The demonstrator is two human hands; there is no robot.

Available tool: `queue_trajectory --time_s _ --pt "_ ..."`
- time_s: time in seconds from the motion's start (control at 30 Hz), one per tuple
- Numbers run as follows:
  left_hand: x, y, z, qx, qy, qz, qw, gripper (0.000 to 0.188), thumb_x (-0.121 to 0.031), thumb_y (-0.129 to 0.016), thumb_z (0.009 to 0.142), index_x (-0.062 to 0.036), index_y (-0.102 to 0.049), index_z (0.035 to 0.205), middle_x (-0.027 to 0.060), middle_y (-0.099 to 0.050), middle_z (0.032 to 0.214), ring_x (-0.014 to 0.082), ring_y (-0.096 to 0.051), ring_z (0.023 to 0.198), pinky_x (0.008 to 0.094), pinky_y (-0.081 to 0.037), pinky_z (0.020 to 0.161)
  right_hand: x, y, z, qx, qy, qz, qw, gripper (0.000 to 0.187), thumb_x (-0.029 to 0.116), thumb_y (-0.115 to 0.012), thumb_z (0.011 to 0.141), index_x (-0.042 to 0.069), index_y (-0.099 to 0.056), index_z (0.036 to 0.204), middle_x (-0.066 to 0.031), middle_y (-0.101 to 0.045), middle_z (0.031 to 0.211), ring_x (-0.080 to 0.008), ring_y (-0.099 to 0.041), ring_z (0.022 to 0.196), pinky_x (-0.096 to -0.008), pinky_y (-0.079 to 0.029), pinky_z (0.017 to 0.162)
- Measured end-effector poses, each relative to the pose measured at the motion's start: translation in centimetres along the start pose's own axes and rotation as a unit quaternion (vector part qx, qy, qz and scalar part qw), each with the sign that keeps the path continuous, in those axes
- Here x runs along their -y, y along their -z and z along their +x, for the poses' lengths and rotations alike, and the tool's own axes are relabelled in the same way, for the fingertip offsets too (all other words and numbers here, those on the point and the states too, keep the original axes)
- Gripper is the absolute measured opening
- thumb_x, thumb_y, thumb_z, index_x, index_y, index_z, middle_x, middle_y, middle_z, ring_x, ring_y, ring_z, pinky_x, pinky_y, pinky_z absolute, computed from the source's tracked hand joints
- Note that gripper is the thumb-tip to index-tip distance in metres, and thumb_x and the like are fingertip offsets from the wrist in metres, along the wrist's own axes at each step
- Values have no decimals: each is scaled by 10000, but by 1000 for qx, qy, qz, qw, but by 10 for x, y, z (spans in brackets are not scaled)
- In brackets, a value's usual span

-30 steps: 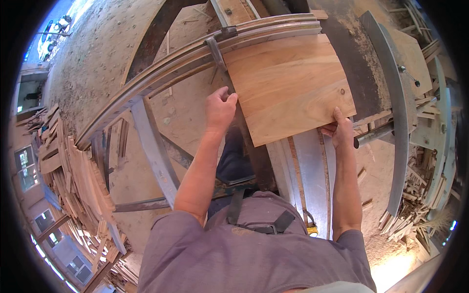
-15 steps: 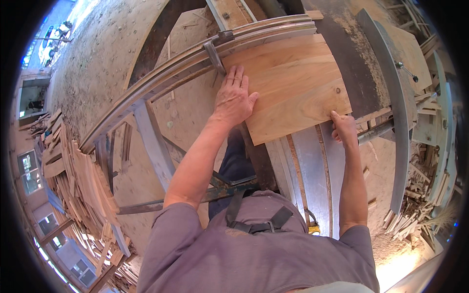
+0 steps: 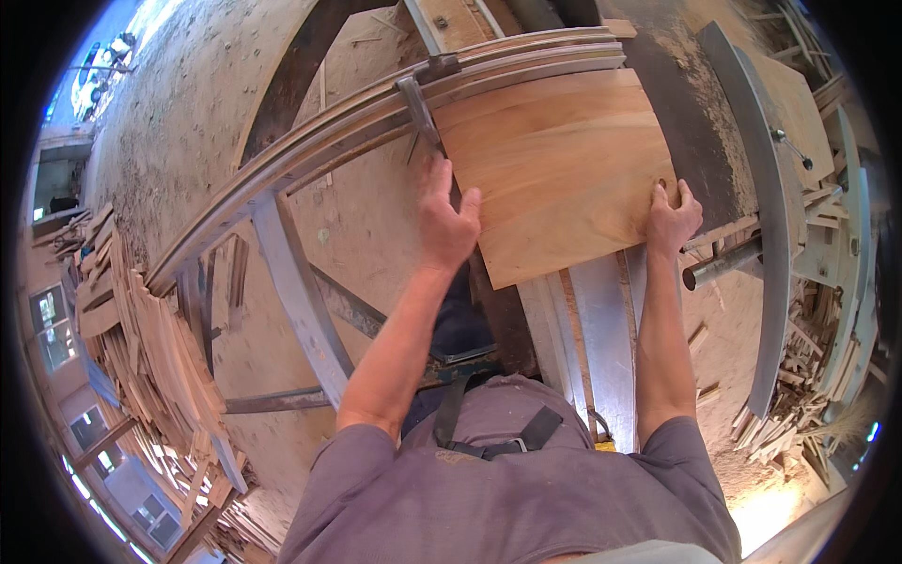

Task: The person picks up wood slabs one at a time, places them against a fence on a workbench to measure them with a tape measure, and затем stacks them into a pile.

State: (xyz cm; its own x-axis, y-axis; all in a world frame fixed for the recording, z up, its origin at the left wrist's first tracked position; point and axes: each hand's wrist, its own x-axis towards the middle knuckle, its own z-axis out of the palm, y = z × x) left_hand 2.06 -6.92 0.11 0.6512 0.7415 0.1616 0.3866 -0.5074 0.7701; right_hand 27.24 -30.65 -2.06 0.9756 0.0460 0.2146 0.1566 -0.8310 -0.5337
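Note:
A rectangular wooden board point(image 3: 564, 160), pale brown with smooth grain, lies flat on the saw table, its far edge close to the fence rail point(image 3: 526, 68). My left hand point(image 3: 449, 214) is at the board's left edge, fingers stretched forward and thumb beside the edge. Just beyond those fingertips, a metal stop point(image 3: 418, 111) hangs from the rail by the board's far left corner. At the near right corner, my right hand point(image 3: 671, 221) grips the board's edge with bent fingers and thumb. Part of its grip is hidden under the hand.
A long grey metal plate point(image 3: 766, 226) stands on the right, near a round metal bar point(image 3: 722, 263). Frame legs point(image 3: 299, 296) slope down on the left. Wood offcuts point(image 3: 155, 348) are piled at far left, with more scraps point(image 3: 799, 395) at right.
My left hand has come off the board's top to its left edge. My right hand has shifted slightly right along the near right corner. The board appears slightly shifted right in view.

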Motion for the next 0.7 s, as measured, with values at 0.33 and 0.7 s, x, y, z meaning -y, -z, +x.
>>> queue_trajectory --time_s 0.33,0.7 --pt "-30 15 -130 15 98 -134 986 667 -90 -628 882 104 -372 1467 297 -399 1493 410 -363 1435 455 -271 1202 -59 91 -115 63 -6 -14 998 460 192 -682 915 -62 -614 1292 -236 -590 1286 -394 -511 1223 -482 -386 1083" --pt "94 23 -18 8 271 -582 767 459 35 -669 916 24 -556 1361 137 -725 1001 188 -691 873 315 -566 790 -66 88 -132 25 103 -72 992 438 146 -616 928 -51 -594 1318 -218 -602 1280 -385 -501 1211 -491 -370 1080"
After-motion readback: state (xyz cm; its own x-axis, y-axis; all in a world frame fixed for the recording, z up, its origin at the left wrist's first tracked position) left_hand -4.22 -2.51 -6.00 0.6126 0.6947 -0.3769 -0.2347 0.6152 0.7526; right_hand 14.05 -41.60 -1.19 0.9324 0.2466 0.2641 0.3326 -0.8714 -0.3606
